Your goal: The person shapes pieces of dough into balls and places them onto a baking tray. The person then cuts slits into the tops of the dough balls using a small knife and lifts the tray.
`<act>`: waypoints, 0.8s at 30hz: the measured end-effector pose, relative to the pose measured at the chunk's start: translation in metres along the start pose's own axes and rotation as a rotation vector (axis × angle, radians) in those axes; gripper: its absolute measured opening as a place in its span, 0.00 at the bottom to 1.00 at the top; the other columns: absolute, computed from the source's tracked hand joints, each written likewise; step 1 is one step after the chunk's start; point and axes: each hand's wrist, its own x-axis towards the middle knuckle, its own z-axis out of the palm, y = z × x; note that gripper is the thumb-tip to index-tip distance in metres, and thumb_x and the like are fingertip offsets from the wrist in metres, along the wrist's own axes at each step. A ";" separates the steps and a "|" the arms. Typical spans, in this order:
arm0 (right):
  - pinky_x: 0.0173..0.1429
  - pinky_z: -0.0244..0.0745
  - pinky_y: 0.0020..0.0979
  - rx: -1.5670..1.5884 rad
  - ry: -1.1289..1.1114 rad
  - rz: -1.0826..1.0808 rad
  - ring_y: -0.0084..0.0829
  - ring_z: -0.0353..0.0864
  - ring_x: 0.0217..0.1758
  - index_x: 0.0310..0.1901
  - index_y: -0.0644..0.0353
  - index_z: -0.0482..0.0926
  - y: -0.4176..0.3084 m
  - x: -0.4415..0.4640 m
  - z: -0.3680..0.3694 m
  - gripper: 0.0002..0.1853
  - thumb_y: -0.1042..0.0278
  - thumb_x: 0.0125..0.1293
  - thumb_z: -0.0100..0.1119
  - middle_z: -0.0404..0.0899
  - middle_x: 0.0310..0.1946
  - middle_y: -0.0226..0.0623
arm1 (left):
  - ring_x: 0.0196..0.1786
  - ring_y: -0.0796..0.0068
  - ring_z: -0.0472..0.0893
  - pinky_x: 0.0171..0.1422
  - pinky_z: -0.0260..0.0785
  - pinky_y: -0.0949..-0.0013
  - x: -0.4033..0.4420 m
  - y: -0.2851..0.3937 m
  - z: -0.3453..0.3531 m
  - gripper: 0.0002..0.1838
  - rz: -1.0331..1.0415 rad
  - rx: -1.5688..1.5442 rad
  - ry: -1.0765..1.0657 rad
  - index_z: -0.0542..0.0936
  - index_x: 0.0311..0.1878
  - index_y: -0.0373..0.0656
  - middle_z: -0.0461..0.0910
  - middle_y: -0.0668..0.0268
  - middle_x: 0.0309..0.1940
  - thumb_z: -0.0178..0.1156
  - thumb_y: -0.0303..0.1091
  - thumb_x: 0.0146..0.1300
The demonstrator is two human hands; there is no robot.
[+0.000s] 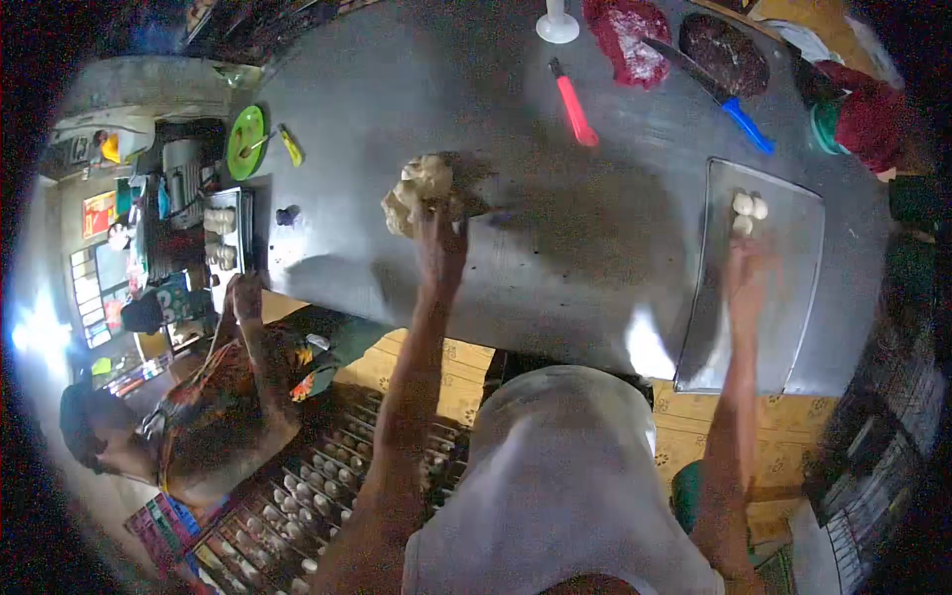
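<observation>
On the grey table (555, 248) lies a lumpy pale mass that looks like dough (422, 186). My left hand (443, 238) is at its lower right edge, fingers bent against it and partly hidden. At the right, my right hand (751, 266) is over a metal tray (793, 297), just below a few small pale balls (749, 208). That hand is blurred, so its fingers and anything between them cannot be made out.
A red-handled tool (572, 104), a blue-handled knife (744, 121) and dark red masses (635, 45) lie on the far side. At the left are a green plate (245, 144), a tray of pale balls (220, 238) and another person (218, 416).
</observation>
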 end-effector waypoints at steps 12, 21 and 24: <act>0.37 0.76 0.39 0.130 -0.229 -0.241 0.48 0.83 0.35 0.44 0.60 0.83 -0.096 0.024 0.100 0.09 0.67 0.68 0.57 0.82 0.32 0.50 | 0.42 0.65 0.81 0.51 0.72 0.64 -0.041 0.123 0.002 0.10 0.032 -0.827 -0.740 0.80 0.49 0.41 0.82 0.59 0.43 0.58 0.29 0.66; 0.43 0.74 0.42 -0.038 -0.085 -0.360 0.48 0.79 0.41 0.44 0.59 0.81 -0.071 0.194 0.177 0.09 0.67 0.66 0.58 0.78 0.38 0.44 | 0.43 0.77 0.79 0.46 0.74 0.69 -0.090 0.129 -0.033 0.16 -0.801 -1.058 -0.830 0.80 0.54 0.34 0.83 0.67 0.45 0.63 0.32 0.66; 0.46 0.73 0.43 -0.212 -0.027 -0.541 0.47 0.80 0.43 0.44 0.59 0.82 -0.068 0.202 0.187 0.11 0.61 0.68 0.58 0.79 0.39 0.42 | 0.42 0.75 0.81 0.47 0.74 0.69 -0.124 0.111 -0.012 0.16 -0.931 -1.203 -0.479 0.82 0.52 0.36 0.85 0.65 0.40 0.66 0.33 0.64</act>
